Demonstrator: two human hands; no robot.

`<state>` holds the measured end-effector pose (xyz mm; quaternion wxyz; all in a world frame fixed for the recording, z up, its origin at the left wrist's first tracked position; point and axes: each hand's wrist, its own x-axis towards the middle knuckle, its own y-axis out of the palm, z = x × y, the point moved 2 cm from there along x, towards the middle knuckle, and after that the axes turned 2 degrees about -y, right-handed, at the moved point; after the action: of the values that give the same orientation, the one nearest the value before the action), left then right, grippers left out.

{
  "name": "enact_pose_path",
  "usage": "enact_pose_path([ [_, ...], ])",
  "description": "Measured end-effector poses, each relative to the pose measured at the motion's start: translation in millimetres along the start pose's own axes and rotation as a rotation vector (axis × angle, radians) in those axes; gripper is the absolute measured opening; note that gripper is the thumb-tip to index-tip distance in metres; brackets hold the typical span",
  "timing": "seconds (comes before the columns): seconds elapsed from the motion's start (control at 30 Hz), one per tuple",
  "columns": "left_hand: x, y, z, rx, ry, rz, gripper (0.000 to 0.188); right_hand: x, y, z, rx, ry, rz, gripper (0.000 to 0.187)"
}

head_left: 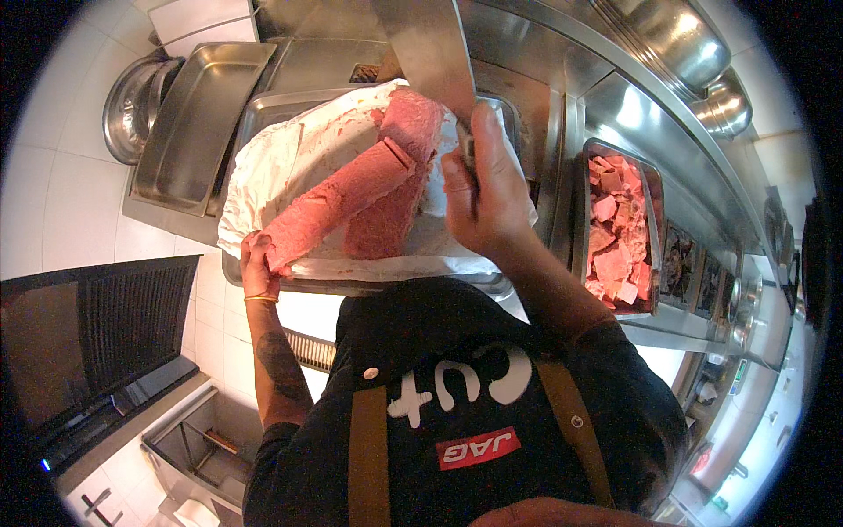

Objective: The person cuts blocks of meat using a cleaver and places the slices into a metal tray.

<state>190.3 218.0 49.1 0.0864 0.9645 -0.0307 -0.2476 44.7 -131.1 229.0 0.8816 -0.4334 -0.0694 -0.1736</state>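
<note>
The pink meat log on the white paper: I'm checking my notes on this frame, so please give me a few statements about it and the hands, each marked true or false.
1. The left hand grips the near end of the pink meat log. True.
2. The right hand is empty. False: it holds a large cleaver, blade pointing away from the person.
3. The log lies on white paper in a metal tray. True.
4. The tray of cut meat pieces sits to the person's left. False: it is on the right.
5. The metal pan at upper left is full of meat. False: it is empty.
</note>
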Motion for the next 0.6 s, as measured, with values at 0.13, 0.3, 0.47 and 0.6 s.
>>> enact_pose_path([
  [0.13, 24.5, -4.1, -1.9, 0.037, 0.025, 0.024, 0.044, -49.9, 133.5, -111.4, 0.178, 0.302, 0.389, 0.059],
  [0.3, 66.9, 2.2, -9.2, 0.114, 0.057, 0.091, 0.045, -37.1, 115.3, -97.9, 0.182, 0.083, 0.126, 0.061],
  [0.47, 52.9, 5.9, -12.5, 0.091, 0.038, 0.094, 0.046, -5.1, 20.7, -24.9, 0.069, -0.003, 0.010, 0.062],
  [0.6, 31.3, -3.4, -0.8, 0.034, 0.050, 0.095, 0.045, -0.6, -1.4, 0.6, 0.012, -0.149, -0.202, 0.063],
])
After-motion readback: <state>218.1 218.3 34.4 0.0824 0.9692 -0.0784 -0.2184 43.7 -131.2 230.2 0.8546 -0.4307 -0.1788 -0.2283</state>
